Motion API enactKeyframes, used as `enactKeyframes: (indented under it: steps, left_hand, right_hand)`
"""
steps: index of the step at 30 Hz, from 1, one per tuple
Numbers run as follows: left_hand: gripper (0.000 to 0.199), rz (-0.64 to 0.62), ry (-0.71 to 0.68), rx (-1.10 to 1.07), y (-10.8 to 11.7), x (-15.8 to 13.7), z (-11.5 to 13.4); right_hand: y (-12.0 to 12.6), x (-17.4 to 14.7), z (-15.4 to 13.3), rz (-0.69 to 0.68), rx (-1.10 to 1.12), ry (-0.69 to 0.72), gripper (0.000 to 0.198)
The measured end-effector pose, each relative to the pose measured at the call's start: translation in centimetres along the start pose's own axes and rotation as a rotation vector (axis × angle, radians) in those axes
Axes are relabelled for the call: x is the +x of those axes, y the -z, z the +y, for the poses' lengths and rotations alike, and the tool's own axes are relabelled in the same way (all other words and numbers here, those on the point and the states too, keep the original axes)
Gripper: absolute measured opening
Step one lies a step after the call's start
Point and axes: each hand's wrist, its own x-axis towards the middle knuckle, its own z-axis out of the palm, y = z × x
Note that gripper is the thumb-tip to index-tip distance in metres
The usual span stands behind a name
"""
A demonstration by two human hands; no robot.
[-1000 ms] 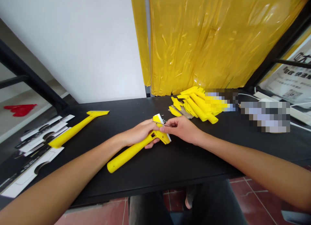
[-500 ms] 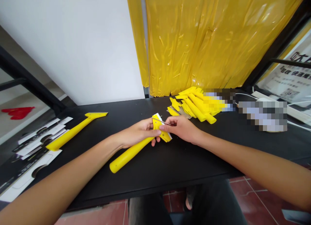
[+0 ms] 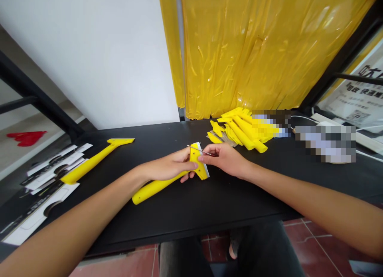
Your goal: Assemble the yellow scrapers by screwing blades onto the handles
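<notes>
Head view. The left hand is closed about the neck of a yellow scraper, thumb above and fingers beneath, over the middle of a black table. The right hand, fingers curled in, pinches a thin metal rod lying across the scraper's head, fingertips beside its blade edge. Probable hazards: the scraper twisting, its long handle being ungripped, and the edge nicking a fingertip; the slender rod slipping under a light pinch. Lettering: a sign at right bears Chinese characters, apparently including 回收 (partly cut off); print on the white cartons at left is illegible
</notes>
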Motion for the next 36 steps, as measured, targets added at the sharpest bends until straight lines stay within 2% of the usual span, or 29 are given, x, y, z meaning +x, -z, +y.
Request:
enactKeyframes:
  steps: [3,11,18,24,26,29,31,34,36]
  left_hand:
    - [0.024,0.007,0.059,0.062,0.1,0.0,0.1]
    - [0.041,0.148,0.158,0.275,0.1,0.0,0.0]
    - [0.041,0.067,0.139,0.301,0.0,-0.3,0.8]
    - [0.039,0.089,0.14,0.349,0.1,-0.4,0.9]
    - [0.033,0.171,0.086,0.511,-0.1,-0.5,0.9]
    - [0.025,0.369,-0.031,0.891,-0.8,-0.5,0.7]
    - [0.037,0.473,-0.093,1.107,-1.5,-0.5,0.5]
    - [0.053,0.498,-0.206,1.317,-2.5,-0.3,0.1]
    - [0.051,0.506,-0.25,1.388,-2.8,-0.2,0.0]
  right_hand:
    - [-0.1,0.0,-0.2,0.007,-0.003,-0.004,0.035]
    - [-0.1,0.0,-0.5,0.054,-0.025,-0.002,0.034]
    - [-0.4,-0.2,-0.2,-0.019,0.011,0.034,0.032]
    - [-0.3,-0.3,-0.9,-0.001,0.103,-0.087,0.035]
    - [-0.1,-0.3,-1.1,0.035,0.113,-0.12,0.036]
    - [0.3,-0.2,-1.3,0.067,0.157,-0.132,0.037]
    - [0.8,-0.1,-1.3,0.085,0.192,-0.126,0.037]
    - [1.4,-0.1,-1.4,0.102,0.257,-0.144,0.038]
    - [1.5,-0.1,-1.4,0.073,0.338,-0.174,0.041]
